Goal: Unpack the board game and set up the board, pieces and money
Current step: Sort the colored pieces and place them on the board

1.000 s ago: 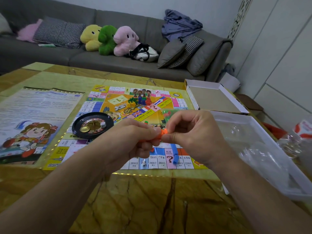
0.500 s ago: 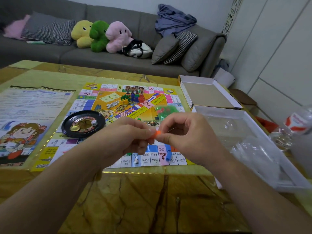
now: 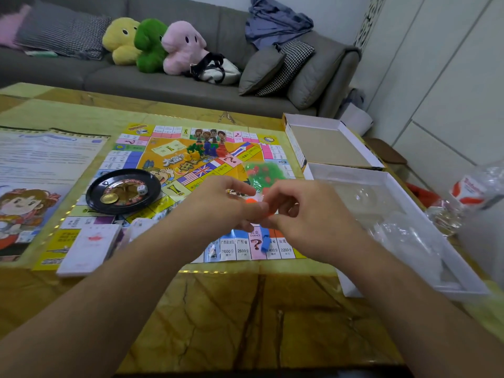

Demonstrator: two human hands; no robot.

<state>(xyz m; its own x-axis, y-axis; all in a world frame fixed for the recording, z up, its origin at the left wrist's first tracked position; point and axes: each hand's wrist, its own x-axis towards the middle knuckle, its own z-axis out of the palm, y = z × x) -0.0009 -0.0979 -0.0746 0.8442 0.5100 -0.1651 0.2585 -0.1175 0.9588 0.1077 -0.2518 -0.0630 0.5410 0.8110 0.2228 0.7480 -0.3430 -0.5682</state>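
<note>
Both hands meet over near edge of game board (image 3: 174,156), fingers curled. Left hand (image 3: 218,205) and right hand (image 3: 308,216) pinch small orange piece (image 3: 249,201) between fingertips. White box tray (image 3: 461,274) at right holds clear plastic bags. Black roulette wheel (image 3: 122,190) on board holds coin and die. Farther back, box lid (image 3: 330,143) open side up.

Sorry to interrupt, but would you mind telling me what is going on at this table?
A person is setting up a board game. Both hands, left hand and right hand, pinch a small orange piece between them above the board, which lies unfolded on the table. A black roulette wheel with a die sits on the board, coloured pieces cluster near its centre, and a bag of green and red pieces lies beside the open box.
</note>
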